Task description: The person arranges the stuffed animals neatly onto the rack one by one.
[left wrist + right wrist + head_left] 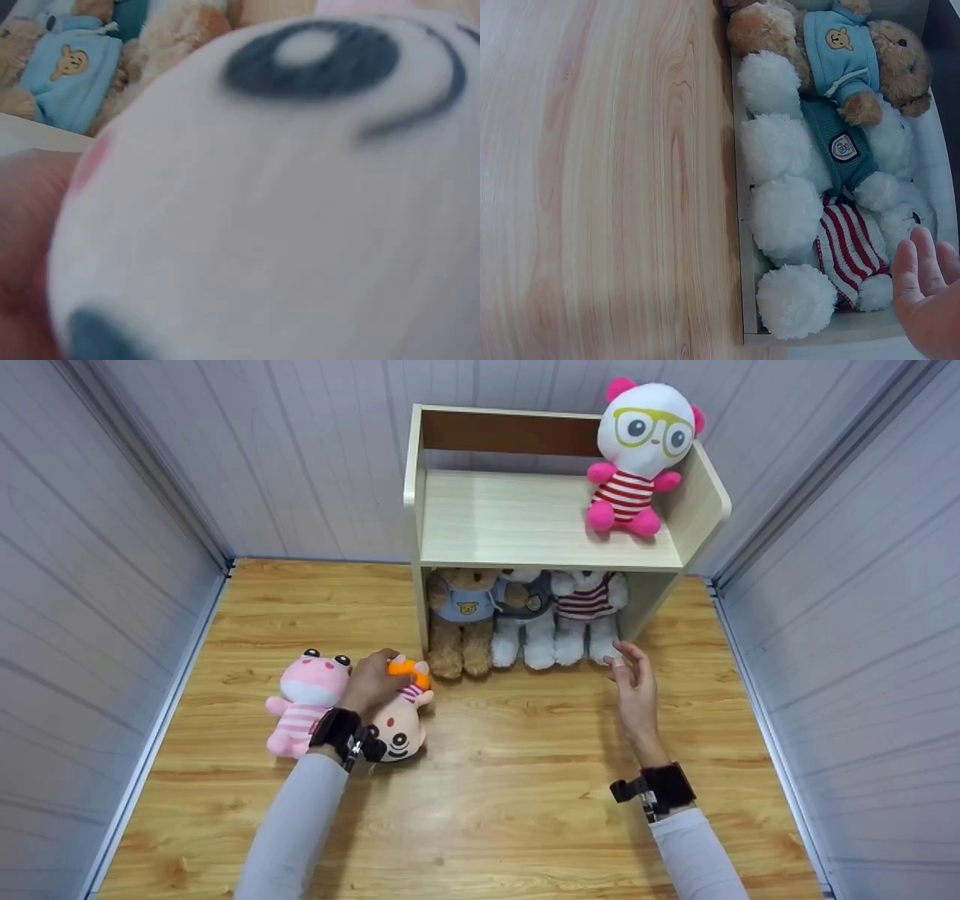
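My left hand (375, 684) grips a plush doll (397, 727) by its body; it has orange shorts, a pink-striped top and a pale round head turned toward me. That head (225, 210) nearly fills the left wrist view and hides most of the fingers. Beside it on the floor lies a pink plush frog (306, 690). My right hand (636, 682), fingers loosely bent and holding nothing, is at the shelf's lower right, close to a white bear in a red-striped shirt (851, 247). Left of that bear sit a white bear in a dark top (840, 146) and a brown bear in blue (840, 52).
A pale wooden shelf unit (510, 510) stands against the back wall. On its top board, at the right, sits a white plush panda (634, 457) with pink limbs and yellow glasses. Grey panel walls (315, 457) enclose the wood-grain floor (510, 810).
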Demonstrator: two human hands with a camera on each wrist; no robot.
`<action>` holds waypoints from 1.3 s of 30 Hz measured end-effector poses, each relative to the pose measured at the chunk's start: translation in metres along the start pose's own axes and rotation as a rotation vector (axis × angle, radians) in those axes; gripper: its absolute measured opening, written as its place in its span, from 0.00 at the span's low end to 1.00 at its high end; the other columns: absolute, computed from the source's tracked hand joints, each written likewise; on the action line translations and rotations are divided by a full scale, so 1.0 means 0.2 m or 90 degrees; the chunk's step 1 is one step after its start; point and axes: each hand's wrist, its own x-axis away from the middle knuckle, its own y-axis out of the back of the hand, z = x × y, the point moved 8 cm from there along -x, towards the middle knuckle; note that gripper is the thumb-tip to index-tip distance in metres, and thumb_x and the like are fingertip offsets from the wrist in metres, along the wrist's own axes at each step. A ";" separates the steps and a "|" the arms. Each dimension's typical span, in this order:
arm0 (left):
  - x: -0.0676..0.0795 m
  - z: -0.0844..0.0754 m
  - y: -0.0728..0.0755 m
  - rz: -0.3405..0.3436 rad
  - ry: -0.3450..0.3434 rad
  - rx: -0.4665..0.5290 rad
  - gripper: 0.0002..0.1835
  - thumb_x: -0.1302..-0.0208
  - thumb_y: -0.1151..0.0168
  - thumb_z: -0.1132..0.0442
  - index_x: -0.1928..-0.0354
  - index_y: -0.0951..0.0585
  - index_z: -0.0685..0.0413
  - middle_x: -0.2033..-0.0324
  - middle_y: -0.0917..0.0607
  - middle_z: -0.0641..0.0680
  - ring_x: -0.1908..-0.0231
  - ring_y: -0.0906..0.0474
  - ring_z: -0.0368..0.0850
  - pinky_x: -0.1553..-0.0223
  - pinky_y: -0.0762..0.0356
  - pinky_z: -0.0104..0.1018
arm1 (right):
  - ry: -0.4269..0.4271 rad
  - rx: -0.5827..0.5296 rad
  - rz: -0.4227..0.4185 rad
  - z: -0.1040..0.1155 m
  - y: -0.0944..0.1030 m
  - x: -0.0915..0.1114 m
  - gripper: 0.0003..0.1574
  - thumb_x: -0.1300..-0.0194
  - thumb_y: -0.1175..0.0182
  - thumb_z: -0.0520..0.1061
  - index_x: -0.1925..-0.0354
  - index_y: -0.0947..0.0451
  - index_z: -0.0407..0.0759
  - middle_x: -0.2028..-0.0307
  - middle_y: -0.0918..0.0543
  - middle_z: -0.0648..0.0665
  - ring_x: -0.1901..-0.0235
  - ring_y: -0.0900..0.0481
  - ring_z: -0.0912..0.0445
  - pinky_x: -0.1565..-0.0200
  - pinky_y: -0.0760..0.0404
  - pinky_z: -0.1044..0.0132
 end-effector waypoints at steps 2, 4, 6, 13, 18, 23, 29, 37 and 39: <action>0.01 -0.02 0.01 -0.004 -0.004 0.011 0.36 0.32 0.31 0.55 0.29 0.30 0.66 0.37 0.22 0.70 0.39 0.25 0.65 0.35 0.28 0.55 | 0.002 -0.001 0.003 0.00 -0.01 0.00 0.24 0.19 0.50 0.37 0.32 0.35 0.26 0.34 0.26 0.30 0.48 0.18 0.59 0.47 0.21 0.67; 0.02 -0.04 0.02 -0.010 -0.010 0.020 0.36 0.32 0.31 0.54 0.29 0.30 0.67 0.37 0.22 0.70 0.38 0.25 0.65 0.34 0.29 0.55 | 0.004 0.000 0.009 0.01 -0.01 0.00 0.24 0.19 0.50 0.38 0.32 0.35 0.26 0.34 0.27 0.29 0.48 0.18 0.59 0.47 0.21 0.67; 0.03 -0.06 0.04 -0.022 -0.017 0.030 0.36 0.33 0.31 0.54 0.29 0.29 0.67 0.37 0.21 0.70 0.38 0.25 0.65 0.34 0.29 0.55 | 0.007 0.001 0.014 0.01 -0.02 0.00 0.24 0.19 0.50 0.38 0.32 0.35 0.26 0.34 0.27 0.29 0.48 0.18 0.58 0.47 0.21 0.67; 0.07 -0.13 0.05 -0.049 -0.031 0.093 0.34 0.34 0.30 0.52 0.31 0.26 0.63 0.38 0.20 0.67 0.40 0.24 0.61 0.33 0.30 0.54 | -0.004 0.010 0.024 0.00 -0.03 0.00 0.25 0.19 0.50 0.37 0.31 0.36 0.26 0.33 0.27 0.31 0.48 0.18 0.60 0.47 0.21 0.68; 0.09 -0.18 0.05 -0.076 -0.056 0.139 0.26 0.35 0.30 0.53 0.42 0.22 0.61 0.48 0.17 0.64 0.49 0.22 0.58 0.43 0.27 0.48 | -0.003 0.019 0.038 0.00 -0.03 0.00 0.25 0.20 0.50 0.35 0.30 0.37 0.25 0.34 0.28 0.32 0.49 0.18 0.61 0.49 0.21 0.68; 0.10 -0.22 0.03 -0.101 -0.072 0.202 0.22 0.35 0.29 0.55 0.47 0.22 0.61 0.55 0.18 0.61 0.54 0.23 0.55 0.52 0.26 0.42 | 0.004 0.027 0.039 0.00 -0.03 0.00 0.24 0.19 0.51 0.36 0.31 0.36 0.27 0.36 0.24 0.40 0.48 0.18 0.60 0.49 0.22 0.68; 0.11 -0.25 -0.02 -0.137 -0.085 0.258 0.21 0.39 0.28 0.58 0.49 0.22 0.62 0.62 0.23 0.56 0.61 0.26 0.49 0.60 0.27 0.34 | 0.021 0.017 0.062 0.01 -0.10 0.01 0.24 0.19 0.50 0.38 0.32 0.35 0.27 0.36 0.26 0.33 0.47 0.18 0.56 0.49 0.21 0.67; 0.14 -0.28 -0.11 -0.152 -0.072 0.359 0.18 0.40 0.29 0.59 0.56 0.27 0.57 0.69 0.26 0.51 0.70 0.29 0.41 0.72 0.32 0.28 | -0.003 0.014 0.090 0.00 -0.19 0.04 0.25 0.20 0.50 0.36 0.31 0.37 0.25 0.34 0.28 0.30 0.47 0.19 0.61 0.47 0.21 0.66; 0.14 -0.29 -0.12 -0.155 -0.073 0.376 0.17 0.40 0.30 0.60 0.57 0.28 0.57 0.71 0.27 0.50 0.72 0.30 0.40 0.74 0.33 0.27 | -0.007 0.012 0.098 -0.01 -0.21 0.05 0.25 0.20 0.50 0.34 0.31 0.38 0.24 0.34 0.29 0.29 0.47 0.19 0.62 0.47 0.21 0.65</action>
